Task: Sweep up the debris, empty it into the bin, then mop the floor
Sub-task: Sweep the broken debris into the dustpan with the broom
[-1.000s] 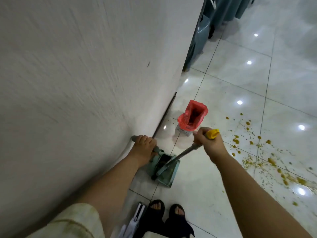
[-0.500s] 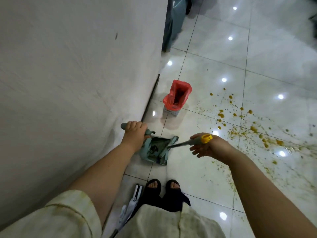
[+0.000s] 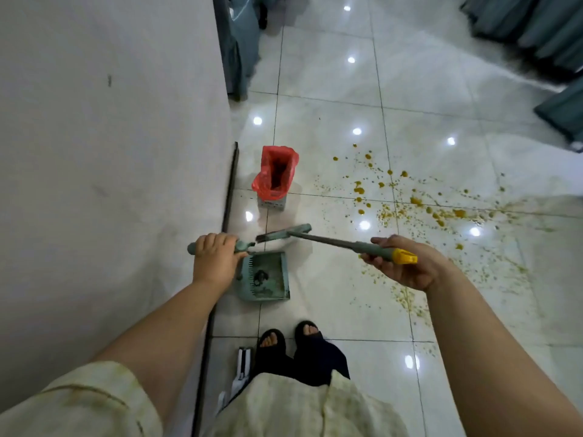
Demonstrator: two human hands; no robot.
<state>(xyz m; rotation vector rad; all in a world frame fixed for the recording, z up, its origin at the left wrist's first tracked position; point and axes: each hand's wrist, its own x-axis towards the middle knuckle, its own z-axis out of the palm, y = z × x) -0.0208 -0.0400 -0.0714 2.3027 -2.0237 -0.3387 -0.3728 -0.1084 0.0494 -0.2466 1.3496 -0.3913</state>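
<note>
My left hand (image 3: 216,258) grips the handle of a pale green dustpan (image 3: 266,277) that hangs beside the wall, a dark clump lying in its tray. My right hand (image 3: 402,264) holds the green broom (image 3: 331,242) near its yellow end cap, fingers curled under the handle. The broom head is lifted out of the pan and points left, just above the pan's top edge. A small bin lined with a red bag (image 3: 276,175) stands on the floor beyond the pan. Yellow debris (image 3: 419,203) is scattered across the tiles to the right.
A white wall (image 3: 110,152) runs along the left with a dark strip at its base. Grey-green furniture (image 3: 239,42) stands at the far end of the wall, more at the top right. My sandalled feet (image 3: 293,339) are below the pan, a white object (image 3: 243,364) beside them.
The broom has come out of the dustpan and swung up to lie nearly level. My right hand moved right and down. The view shifted back from the wall.
</note>
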